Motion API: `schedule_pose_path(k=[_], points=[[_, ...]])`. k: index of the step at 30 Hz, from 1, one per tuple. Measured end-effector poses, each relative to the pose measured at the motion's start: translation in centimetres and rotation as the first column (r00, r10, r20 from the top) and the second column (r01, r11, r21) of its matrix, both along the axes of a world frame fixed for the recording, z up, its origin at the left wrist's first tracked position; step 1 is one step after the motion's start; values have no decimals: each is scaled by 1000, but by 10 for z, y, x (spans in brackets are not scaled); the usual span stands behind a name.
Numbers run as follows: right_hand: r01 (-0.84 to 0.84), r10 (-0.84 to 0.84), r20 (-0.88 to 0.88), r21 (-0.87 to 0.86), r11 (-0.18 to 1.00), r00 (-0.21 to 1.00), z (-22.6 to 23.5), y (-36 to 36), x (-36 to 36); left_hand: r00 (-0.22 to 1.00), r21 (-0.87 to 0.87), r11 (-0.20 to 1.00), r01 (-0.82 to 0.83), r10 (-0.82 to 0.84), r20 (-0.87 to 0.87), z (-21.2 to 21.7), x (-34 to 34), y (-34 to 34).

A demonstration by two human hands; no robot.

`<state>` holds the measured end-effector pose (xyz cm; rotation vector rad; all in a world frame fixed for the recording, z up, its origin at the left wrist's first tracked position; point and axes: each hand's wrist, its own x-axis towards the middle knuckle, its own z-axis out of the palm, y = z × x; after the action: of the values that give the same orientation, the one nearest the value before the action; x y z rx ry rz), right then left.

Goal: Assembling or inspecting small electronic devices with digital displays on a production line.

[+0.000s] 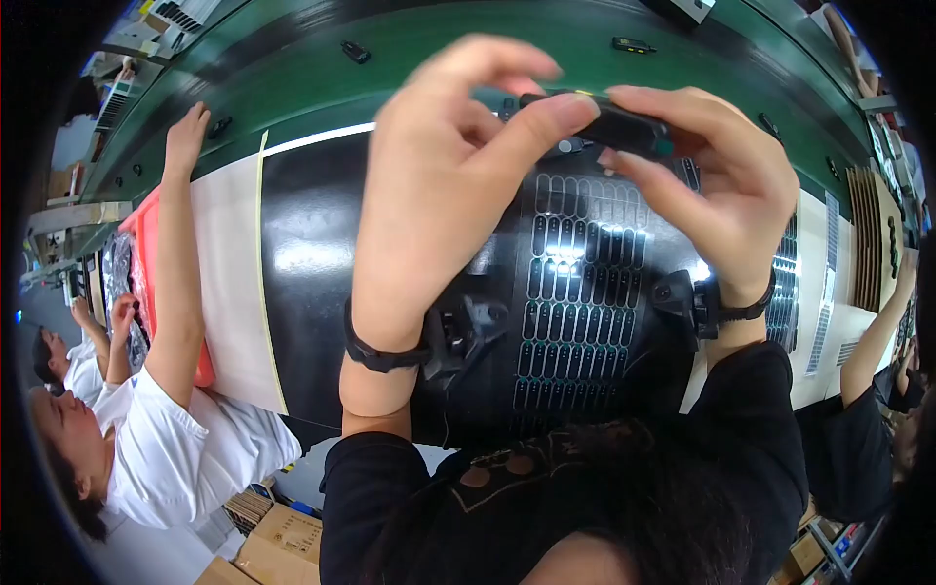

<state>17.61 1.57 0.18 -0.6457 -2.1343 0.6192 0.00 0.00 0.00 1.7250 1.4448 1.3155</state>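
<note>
Up over the far side of the bench, both hands hold a small black elongated device (629,128) with a teal spot near its right end. My left hand (444,166) is closed at its left end, thumb laid on top and the other fingers partly smeared by motion. Around the right end, my right hand (726,166) pinches it between thumb and fingers. Below the hands lies a sheet of black oval stickers (580,327) with teal marks, in rows; the top rows show only bare outlines. The device's underside is hidden.
Beyond the black bench mat (307,234) runs a green conveyor belt (302,88) carrying several small black devices, one dark device (356,52) among them. At left a person in white (185,439) reaches toward the belt, beside a red bin (146,253). Cardboard sheets (866,224) stand at right.
</note>
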Motion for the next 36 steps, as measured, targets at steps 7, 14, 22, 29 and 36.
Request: schedule_pose_path(k=[7,14,22,29,36], points=[[40,-156,-167,-548,836,974,-14,15,-9,976,-185,970,161,-129,174,-17,3,17],[50,-127,-83,-611,790,988,-51,51,19,935,-255,963,91,5,354,-70,-4,60],[71,-429,-98,-930,361,898,-73,1,114,911,-418,901,120,-267,-314,-43,-12,2],[-273,-293,-313,-947,172,903,-80,-16,100,656,-288,867,406,-496,-568,-84,19,-61],[47,95,122,-824,565,988,-81,-31,73,840,-214,968,131,-223,-495,-78,20,-76]])
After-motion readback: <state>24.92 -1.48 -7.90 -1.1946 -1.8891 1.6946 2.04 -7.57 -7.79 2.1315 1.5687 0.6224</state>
